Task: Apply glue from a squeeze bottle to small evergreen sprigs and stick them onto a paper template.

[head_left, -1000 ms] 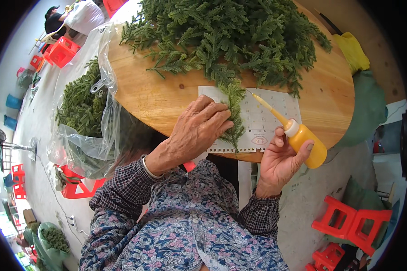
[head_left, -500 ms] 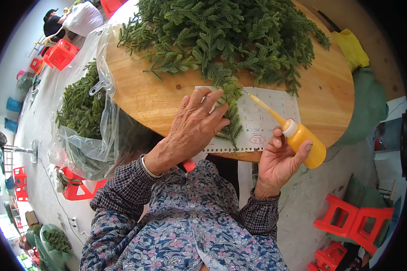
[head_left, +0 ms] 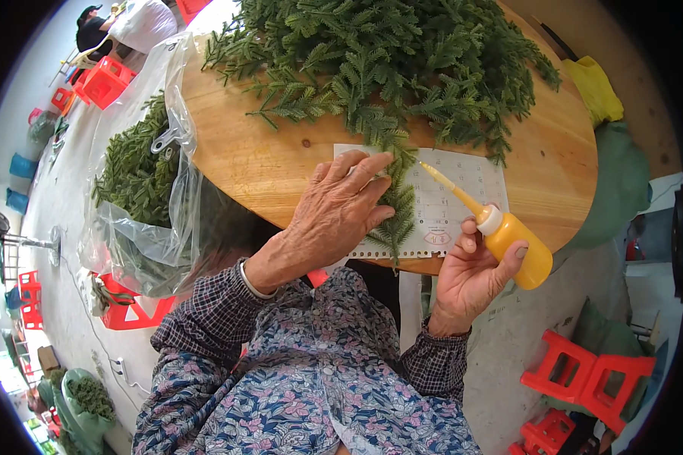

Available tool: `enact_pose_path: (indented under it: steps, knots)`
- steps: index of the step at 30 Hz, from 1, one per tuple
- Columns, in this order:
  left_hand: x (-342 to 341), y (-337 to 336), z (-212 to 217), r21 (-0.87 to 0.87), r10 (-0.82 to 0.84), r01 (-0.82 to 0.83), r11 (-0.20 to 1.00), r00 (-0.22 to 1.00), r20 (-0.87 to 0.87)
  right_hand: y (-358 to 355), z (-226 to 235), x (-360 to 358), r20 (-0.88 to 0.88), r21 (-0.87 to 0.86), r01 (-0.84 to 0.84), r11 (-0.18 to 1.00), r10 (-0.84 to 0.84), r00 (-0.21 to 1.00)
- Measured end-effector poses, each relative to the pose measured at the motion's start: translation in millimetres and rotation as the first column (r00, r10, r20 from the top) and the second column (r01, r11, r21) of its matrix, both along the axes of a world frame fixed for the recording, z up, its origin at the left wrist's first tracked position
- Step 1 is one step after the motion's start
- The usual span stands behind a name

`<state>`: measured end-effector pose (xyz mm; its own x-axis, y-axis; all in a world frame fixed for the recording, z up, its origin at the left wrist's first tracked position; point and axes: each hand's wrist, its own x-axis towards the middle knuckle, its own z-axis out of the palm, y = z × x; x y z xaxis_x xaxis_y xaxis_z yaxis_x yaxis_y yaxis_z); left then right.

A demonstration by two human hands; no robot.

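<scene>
Green sprig [head_left: 397, 205] is pressed flat onto paper sheet [head_left: 463, 199] under spread left hand [head_left: 334, 216]; orange squeeze bottle [head_left: 508, 241] is gripped by right hand [head_left: 469, 277], nozzle just beside the sprig.

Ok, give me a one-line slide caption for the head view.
Left hand presses a green fern sprig onto a paper sheet while right hand aims an orange squeeze bottle.
</scene>
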<state>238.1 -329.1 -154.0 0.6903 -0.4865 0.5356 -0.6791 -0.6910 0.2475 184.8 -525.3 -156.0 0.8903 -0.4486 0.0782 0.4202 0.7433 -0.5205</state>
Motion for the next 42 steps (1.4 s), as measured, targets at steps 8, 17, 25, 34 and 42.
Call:
enact_pose_path:
  steps: [8, 17, 25, 34, 42]
  knots:
    - [-1.1, 15.2, -1.8, -0.021, 0.034, -0.034, 0.999, 0.999, -0.019, 19.8, 9.3, -1.8, 0.066, -0.312, 0.183, 0.932, -0.171, 0.983]
    - [2.7, 29.6, -8.2, -0.056, 0.031, -0.03, 0.998, 0.999, 0.01, 44.6, 8.9, 14.3, 0.135, -0.624, 0.285, 0.728, -0.259, 0.956]
    - [3.5, 39.9, -10.7, -0.083, 0.037, -0.036, 0.996, 0.999, 0.008, 56.6, 9.4, 12.1, 0.116, -0.638, 0.248, 0.729, -0.227, 0.967]
    - [1.2, 42.6, -12.5, -0.086, 0.052, -0.052, 0.995, 0.999, 0.004, 60.7, 11.9, 6.0, 0.066, -0.658, 0.219, 0.721, -0.235, 0.97]
    - [0.0, 43.7, -12.1, -0.089, 0.04, -0.039, 0.995, 0.999, 0.005, 65.0, 16.1, 0.9, 0.061, -0.668, 0.214, 0.713, -0.234, 0.97]
